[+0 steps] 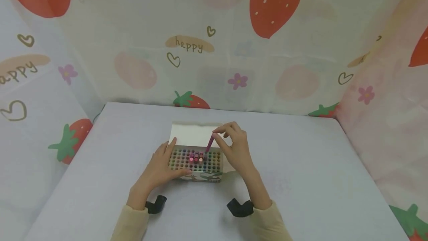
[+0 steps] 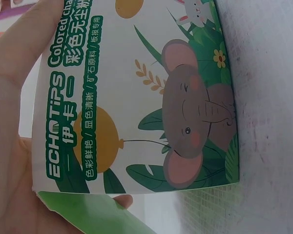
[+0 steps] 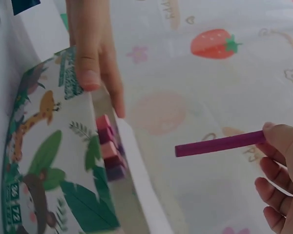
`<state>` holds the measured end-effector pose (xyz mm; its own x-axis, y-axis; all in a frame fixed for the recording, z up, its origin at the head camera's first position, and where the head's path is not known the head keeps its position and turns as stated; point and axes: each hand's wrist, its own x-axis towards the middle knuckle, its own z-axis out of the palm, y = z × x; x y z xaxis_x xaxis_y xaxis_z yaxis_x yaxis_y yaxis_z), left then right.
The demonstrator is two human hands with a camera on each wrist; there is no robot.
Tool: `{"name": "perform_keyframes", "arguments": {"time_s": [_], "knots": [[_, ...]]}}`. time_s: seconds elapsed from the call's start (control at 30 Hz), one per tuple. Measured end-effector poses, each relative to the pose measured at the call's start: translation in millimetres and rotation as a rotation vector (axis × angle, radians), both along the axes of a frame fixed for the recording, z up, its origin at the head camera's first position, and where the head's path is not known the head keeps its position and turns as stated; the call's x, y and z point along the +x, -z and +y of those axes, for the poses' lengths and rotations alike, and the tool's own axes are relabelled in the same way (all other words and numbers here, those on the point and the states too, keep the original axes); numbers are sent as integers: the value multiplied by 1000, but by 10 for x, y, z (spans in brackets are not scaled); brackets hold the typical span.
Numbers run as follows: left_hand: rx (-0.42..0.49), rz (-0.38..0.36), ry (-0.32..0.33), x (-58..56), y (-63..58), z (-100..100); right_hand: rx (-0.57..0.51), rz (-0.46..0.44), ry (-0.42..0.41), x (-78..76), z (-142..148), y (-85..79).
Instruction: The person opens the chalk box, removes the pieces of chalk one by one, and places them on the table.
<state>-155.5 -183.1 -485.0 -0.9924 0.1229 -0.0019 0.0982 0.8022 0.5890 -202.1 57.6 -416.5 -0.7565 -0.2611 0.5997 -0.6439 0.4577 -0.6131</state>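
Chalk (image 3: 219,144), one purple stick with straight sides and flat end, is pinched between the thumb and the index finger of the right hand (image 1: 236,146); the other fingers of this hand bend loosely. The stick slants above the cardboard chalk box (image 1: 206,177), and its lower end points to the insert (image 1: 214,161), which has rows of small round holes. Whether the end touches there, I cannot tell. In the middle of the insert stand more chalk sticks (image 1: 196,160), pink and purple, packed closely. The left hand (image 1: 159,167) is spread at the left end of the box, the thumb along the front wall, the fingers quite straight toward the hinged lid (image 1: 194,135), which is folded back with its plain white inside visible. Smooth card of the front carries a printed elephant, a giraffe, green leaves and "ECHOTIPS" lettering. Under the box lies a pale, matte tabletop (image 1: 301,166).
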Motion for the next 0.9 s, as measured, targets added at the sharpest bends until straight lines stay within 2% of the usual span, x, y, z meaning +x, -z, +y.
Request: {"name": "perform_keyframes", "arguments": {"time_s": [0.3, 0.53, 0.9], "knots": [[-14, -22, 9, -12, 31, -9, 59, -43, 39, 75, 422, -50], [-12, -26, 15, -13, 17, -11, 108, -98, 108, 142, 753, -54], [-1, -42, 7, -3, 8, -12, 222, -252, 150, 193, 1231, -36]]}}
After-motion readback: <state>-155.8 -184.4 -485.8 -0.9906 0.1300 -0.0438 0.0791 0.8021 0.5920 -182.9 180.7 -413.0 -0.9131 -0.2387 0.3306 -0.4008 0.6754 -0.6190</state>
